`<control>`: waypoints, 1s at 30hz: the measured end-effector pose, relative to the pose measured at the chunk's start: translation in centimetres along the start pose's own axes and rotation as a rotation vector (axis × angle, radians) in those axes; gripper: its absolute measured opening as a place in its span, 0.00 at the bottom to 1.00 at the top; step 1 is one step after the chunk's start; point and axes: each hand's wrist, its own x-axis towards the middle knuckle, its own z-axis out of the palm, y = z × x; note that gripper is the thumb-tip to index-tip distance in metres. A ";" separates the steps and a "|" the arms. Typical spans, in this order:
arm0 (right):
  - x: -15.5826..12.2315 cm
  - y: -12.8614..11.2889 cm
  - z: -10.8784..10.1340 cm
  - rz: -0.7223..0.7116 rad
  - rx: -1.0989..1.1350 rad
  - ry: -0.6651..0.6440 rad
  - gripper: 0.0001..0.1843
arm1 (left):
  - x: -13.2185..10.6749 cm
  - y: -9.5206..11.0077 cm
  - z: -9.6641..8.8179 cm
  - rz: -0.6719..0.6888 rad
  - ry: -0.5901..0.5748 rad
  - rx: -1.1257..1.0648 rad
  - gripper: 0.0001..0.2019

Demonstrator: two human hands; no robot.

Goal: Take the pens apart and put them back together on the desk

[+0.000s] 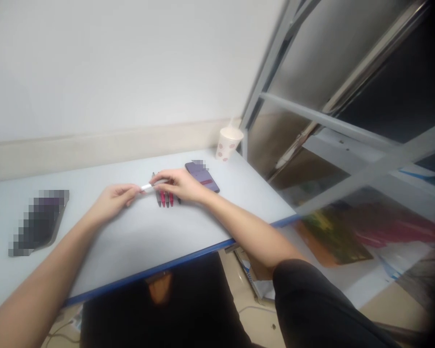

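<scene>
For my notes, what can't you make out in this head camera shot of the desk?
Head view:
left phone: pixelated, screen unreadable
right phone: top pixelated, screen too small to read
white stick: ends hidden by the left hand and right hand
pens: upper parts hidden by the right hand

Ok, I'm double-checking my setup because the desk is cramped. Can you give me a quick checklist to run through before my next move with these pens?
1. Left hand grip on the white stick: ok, the fingertips pinch its near end.
2. Right hand grip on the stick: ok, the fingers are closed on its other end.
3. Pens lying together: ok, side by side on the tabletop, away from its blue edge.
4. Pen tops all capped: cannot tell, the right hand hides their upper ends.
5. Room beside the purple phone: not ok, it lies right by the right hand's heel.
6. Paper cup: ok, upright, clear of both hands.
</scene>
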 end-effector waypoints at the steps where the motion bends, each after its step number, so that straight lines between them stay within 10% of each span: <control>1: -0.1 0.1 0.1 0.034 0.029 0.002 0.09 | -0.1 0.1 0.1 -0.001 0.032 0.016 0.22; 18: -0.4 -2.2 1.5 0.398 0.300 0.129 0.24 | -0.8 1.7 1.0 0.203 0.305 -0.036 0.15; 24: -0.3 -3.1 0.4 0.633 0.503 -0.073 0.33 | -1.3 1.6 1.2 0.409 0.436 -0.026 0.08; 30: -0.3 -2.7 -0.4 0.608 0.496 -0.213 0.34 | -1.5 2.1 1.2 0.284 0.475 -0.171 0.12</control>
